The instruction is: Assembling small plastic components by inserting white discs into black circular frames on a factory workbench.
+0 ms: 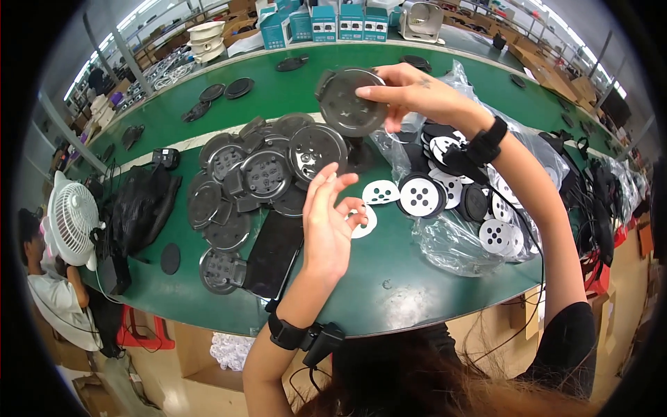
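My right hand (424,94) is raised over the far part of the table and grips a round black plastic housing (340,108) by its right edge. Below it, my left hand (328,233) has its fingers apart and holds nothing. Just beyond its fingertips lies a pile of similar black round housings (266,174), some with side tabs. White discs with holes (381,192) lie to the right of my left hand, one partly hidden by its fingers. More white and black discs (420,196) spill from a clear plastic bag (455,247) under my right forearm.
A black flat slab (274,254) lies beside my left wrist. At left stand a white fan (73,215) and a black bag (142,208). Beyond, a green conveyor belt (271,90) carries several black parts, with teal boxes (323,24) behind. Another person (62,299) sits at far left.
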Tool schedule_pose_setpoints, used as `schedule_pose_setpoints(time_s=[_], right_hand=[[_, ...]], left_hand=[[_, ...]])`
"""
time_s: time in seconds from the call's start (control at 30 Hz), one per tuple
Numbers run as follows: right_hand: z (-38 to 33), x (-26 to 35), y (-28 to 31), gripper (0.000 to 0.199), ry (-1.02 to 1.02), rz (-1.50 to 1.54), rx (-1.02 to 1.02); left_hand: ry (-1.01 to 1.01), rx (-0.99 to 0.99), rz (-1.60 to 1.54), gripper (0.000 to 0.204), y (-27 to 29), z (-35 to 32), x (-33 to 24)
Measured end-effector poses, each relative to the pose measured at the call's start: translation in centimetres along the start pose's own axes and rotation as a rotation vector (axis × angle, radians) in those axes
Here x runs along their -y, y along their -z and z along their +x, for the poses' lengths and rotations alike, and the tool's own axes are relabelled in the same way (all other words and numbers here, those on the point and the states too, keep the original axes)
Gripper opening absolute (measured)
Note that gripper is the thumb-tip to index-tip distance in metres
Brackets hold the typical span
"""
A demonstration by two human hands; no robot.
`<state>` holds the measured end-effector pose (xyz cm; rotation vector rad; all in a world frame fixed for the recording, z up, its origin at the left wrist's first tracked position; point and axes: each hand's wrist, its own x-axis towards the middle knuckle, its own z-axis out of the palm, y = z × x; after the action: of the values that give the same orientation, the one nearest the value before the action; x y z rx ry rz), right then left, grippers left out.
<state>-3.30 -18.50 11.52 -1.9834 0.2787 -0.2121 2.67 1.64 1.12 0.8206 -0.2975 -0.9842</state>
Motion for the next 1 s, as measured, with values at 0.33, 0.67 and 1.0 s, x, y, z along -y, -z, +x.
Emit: schedule_pose_setpoints(time_s=[0.33,0.67,1.0], right_hand=[[-7.8,-0.6,0.2,0.029,-0.103,-0.156,0.241],[-15.2,-8.2,2.6,0.053,-0.002,-0.94,-0.034],[-13.4,-8.9,-1.8,0.041,0.232,-1.004,-0.129]], left_hand=[[0.029,0.342,0.13,0.036,-0.4,-0.3,0.9],[-0.202,0.194,0.123,0.043,-1.1,-0.5,0.5],[-0.171,0.202,0.244,0.03,-1.1,-0.7,0.8]])
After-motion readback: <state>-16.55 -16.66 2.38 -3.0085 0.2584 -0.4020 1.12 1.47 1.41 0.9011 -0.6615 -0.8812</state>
